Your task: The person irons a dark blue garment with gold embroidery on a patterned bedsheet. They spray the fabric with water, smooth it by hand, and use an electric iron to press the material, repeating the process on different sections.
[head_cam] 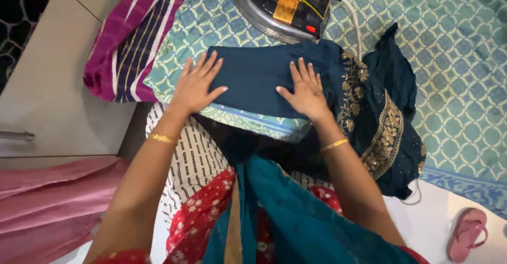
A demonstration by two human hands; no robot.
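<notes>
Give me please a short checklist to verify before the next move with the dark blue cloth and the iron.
1. Left hand flat on the dark blue cloth: ok.
2. Right hand flat on the cloth: ok.
3. Iron apart from both hands: ok.
4. Iron is hot: cannot tell.
5. Cloth smooth between the hands: ok.
6. Gold embroidered part lying flat: not ok, it hangs bunched over the edge.

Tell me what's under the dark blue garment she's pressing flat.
Under the dark blue garment lies a teal patterned sheet, its folded edge showing below. Both hands, left and right, cover parts; anything beneath is hidden.
</notes>
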